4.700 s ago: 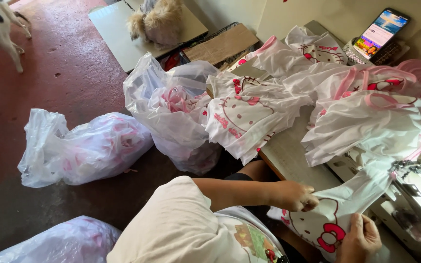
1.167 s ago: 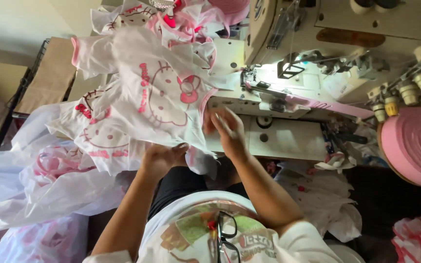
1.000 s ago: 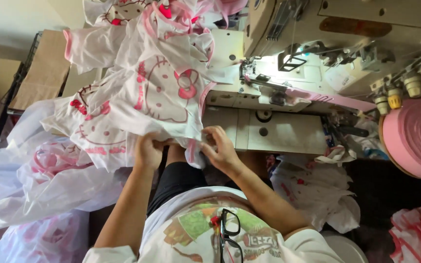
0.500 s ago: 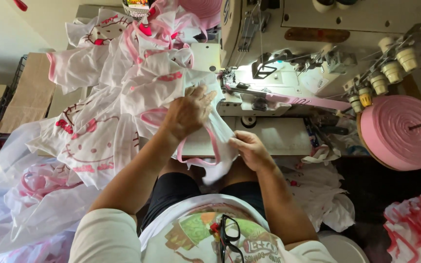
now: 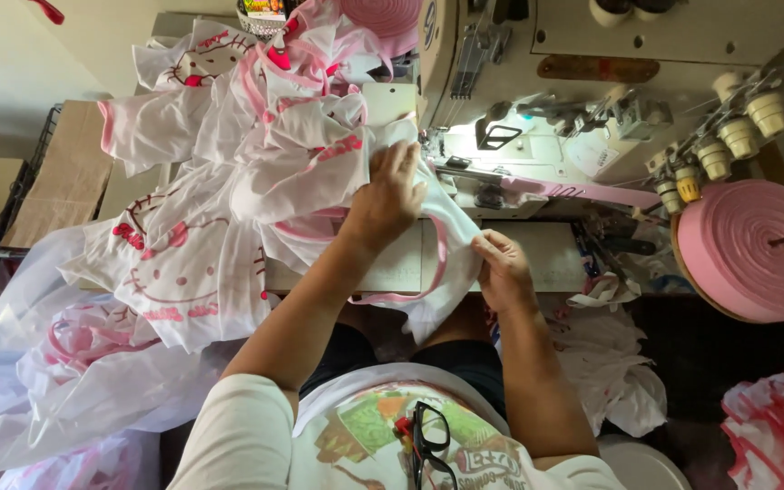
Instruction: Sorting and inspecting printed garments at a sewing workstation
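Both of your hands are on one white garment (image 5: 446,231) with pink binding: your left hand (image 5: 390,195) presses flat, fingers spread, on the cloth near the needle area of the sewing machine (image 5: 537,150), while your right hand (image 5: 501,268) pinches the pink-edged hem at the tabletop's (image 5: 546,249) front edge. By my reading the piece is lined up but not yet under the foot, and a heap of printed white garments (image 5: 229,181) waits along the left edge. Compared with half a second ago, your left hand has moved closer to the machine and the cloth lies flatter.
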